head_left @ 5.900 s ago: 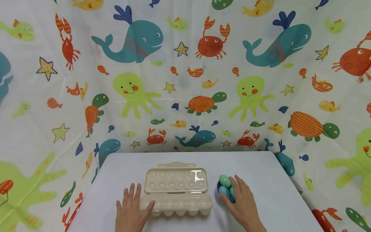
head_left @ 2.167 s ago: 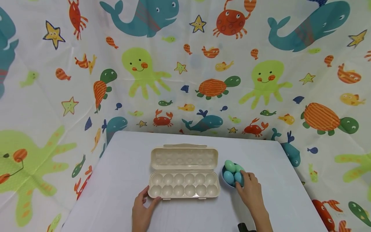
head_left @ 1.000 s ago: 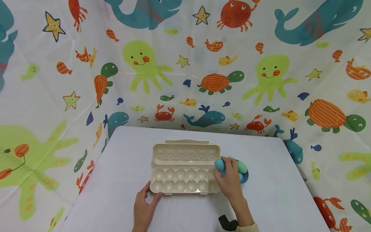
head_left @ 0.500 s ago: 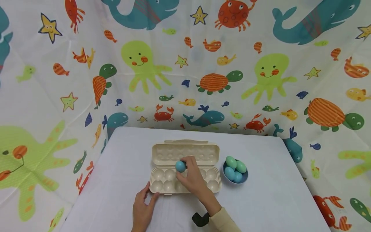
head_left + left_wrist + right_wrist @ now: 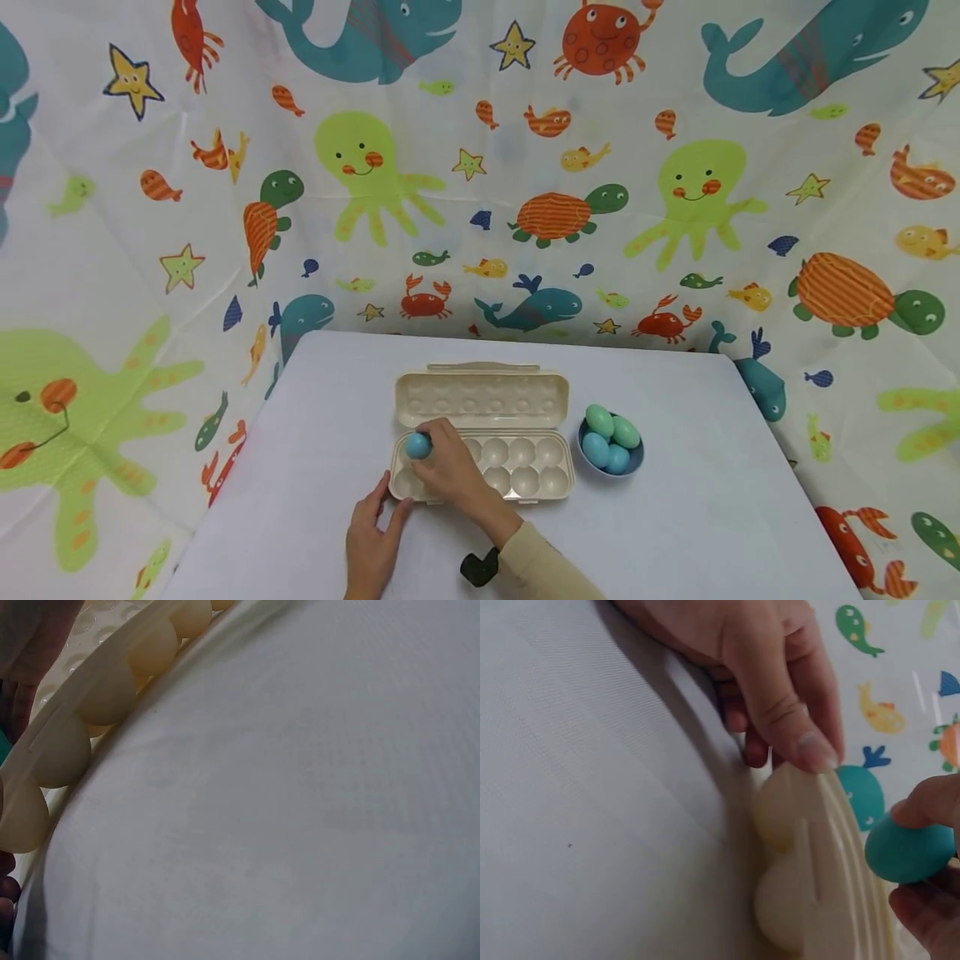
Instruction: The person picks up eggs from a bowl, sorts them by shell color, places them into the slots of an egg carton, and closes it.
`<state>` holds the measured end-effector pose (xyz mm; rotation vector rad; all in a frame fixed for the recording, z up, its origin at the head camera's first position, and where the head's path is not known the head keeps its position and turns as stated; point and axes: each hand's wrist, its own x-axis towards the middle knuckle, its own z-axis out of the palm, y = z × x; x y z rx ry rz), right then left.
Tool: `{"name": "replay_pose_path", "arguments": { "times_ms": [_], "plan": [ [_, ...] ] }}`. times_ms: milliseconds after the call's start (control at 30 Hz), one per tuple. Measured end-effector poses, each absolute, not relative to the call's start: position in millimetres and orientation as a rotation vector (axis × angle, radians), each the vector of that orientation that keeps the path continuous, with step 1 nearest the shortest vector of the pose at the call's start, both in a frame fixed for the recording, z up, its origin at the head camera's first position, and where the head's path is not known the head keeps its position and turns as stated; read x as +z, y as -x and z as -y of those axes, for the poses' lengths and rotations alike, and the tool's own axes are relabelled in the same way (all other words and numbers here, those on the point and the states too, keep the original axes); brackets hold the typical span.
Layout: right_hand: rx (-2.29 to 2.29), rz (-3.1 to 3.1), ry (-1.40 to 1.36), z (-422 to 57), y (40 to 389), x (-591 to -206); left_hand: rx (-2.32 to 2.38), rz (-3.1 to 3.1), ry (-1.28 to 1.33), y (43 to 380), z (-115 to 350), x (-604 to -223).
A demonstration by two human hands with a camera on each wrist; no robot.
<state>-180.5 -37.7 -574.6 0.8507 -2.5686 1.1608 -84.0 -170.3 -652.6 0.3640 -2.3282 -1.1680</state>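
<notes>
A beige egg carton (image 5: 525,482) lies on the table with its lid (image 5: 480,400) folded back. My left hand (image 5: 372,533) grips its near left corner, thumb over the rim; in the right wrist view that thumb (image 5: 815,750) presses on the edge. Between thumb and fingers, my right hand (image 5: 455,471) pinches a blue egg (image 5: 417,445) over the far left cups. In the right wrist view the egg (image 5: 904,851) is held just above the carton's rim. The cups under the right hand are hidden.
Right of the carton stands a small dark blue bowl (image 5: 615,472) with two green eggs (image 5: 625,432) and two blue eggs (image 5: 596,450). A black object (image 5: 480,567) sits by the right wrist. A curtain (image 5: 495,150) printed with sea animals hangs behind the white table (image 5: 690,517).
My left hand has gone from lying flat by the carton to gripping its corner. My right hand has taken a blue egg from the bowl and carried it left over the carton.
</notes>
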Motion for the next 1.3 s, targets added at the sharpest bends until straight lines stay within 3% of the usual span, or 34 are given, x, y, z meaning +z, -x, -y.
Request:
{"name": "replay_pose_path", "arguments": {
  "times_ms": [667, 1300],
  "plan": [
    [0.906, 2.607, -0.863, 50.5, 182.2, -603.8, -1.101, 2.384, -0.493, 82.4, 167.2, -653.2],
    [0.684, 2.61, -0.788, 55.2, 182.9, -610.6, -1.05, 2.43, -0.456, 88.2, 165.7, -657.6]
  ]
}}
